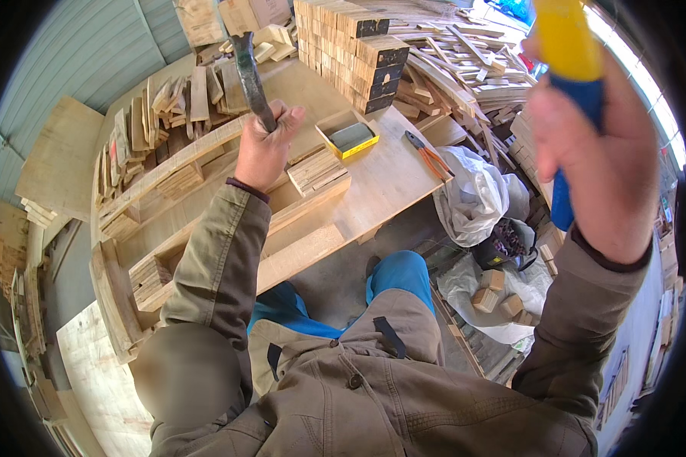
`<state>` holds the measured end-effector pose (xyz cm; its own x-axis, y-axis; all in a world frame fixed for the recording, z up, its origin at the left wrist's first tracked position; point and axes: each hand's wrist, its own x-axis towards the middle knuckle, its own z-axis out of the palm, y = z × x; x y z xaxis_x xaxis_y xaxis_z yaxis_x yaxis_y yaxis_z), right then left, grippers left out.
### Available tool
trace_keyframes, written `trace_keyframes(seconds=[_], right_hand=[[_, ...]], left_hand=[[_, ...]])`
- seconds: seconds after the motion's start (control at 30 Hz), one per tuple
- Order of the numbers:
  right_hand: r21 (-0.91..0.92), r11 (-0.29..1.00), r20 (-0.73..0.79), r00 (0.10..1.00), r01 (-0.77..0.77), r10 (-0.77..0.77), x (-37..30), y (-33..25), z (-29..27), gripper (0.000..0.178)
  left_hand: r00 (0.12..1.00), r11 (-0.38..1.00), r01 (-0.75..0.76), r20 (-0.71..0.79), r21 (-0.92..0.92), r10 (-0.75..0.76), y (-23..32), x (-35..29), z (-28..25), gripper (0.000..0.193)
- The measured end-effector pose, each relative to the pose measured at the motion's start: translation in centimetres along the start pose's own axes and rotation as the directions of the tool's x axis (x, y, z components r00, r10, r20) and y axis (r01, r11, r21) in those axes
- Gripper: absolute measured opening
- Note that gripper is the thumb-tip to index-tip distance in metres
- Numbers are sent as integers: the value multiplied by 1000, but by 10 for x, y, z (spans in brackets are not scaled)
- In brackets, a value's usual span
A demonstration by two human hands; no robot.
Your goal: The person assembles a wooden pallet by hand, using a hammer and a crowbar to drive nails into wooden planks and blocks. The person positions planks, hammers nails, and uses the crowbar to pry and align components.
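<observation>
My left hand (pixel 264 152) is closed around a short dark metal pry bar (pixel 249 76), whose flattened, bent end points up and away from me. It is over the wooden frame (pixel 206 156) of long boards and blocks on the table. Raised high and close to the camera at the right, my right hand (pixel 606 148) grips a tool with a yellow-and-blue handle (pixel 568 38). The tool's head lies outside the picture, so its kind does not show. A yellow-edged box (pixel 356 150) with a grey lining stands on the tabletop, near orange-handled pliers (pixel 432 158).
Stacked wooden blocks (pixel 343 53) rise at the table's far side. Loose offcuts (pixel 179 107) are heaped at the far left, with a large scrap pile (pixel 465 61) at the far right. A white sack (pixel 472 194) and several cut blocks (pixel 486 298) lie beside the table's right edge.
</observation>
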<state>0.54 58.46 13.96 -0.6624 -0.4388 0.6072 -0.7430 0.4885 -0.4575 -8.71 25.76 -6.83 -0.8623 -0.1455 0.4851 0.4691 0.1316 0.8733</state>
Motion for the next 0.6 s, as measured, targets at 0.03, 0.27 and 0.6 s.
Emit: trace_keyframes(seconds=[0.03,0.27,0.6], right_hand=[[-10,1000,-58,998,12,-13,1,-4,1,36],[-350,934,368,927,67,71,1,5,40,28],[104,993,-123,990,-49,62,-2,-7,22,37]], left_hand=[[1000,1000,7,0,-13,-7,-1,0,0,47],[999,997,-51,-1,59,52,-4,-4,-2,45],[998,997,-51,-21,66,53,-4,-6,-4,44]])
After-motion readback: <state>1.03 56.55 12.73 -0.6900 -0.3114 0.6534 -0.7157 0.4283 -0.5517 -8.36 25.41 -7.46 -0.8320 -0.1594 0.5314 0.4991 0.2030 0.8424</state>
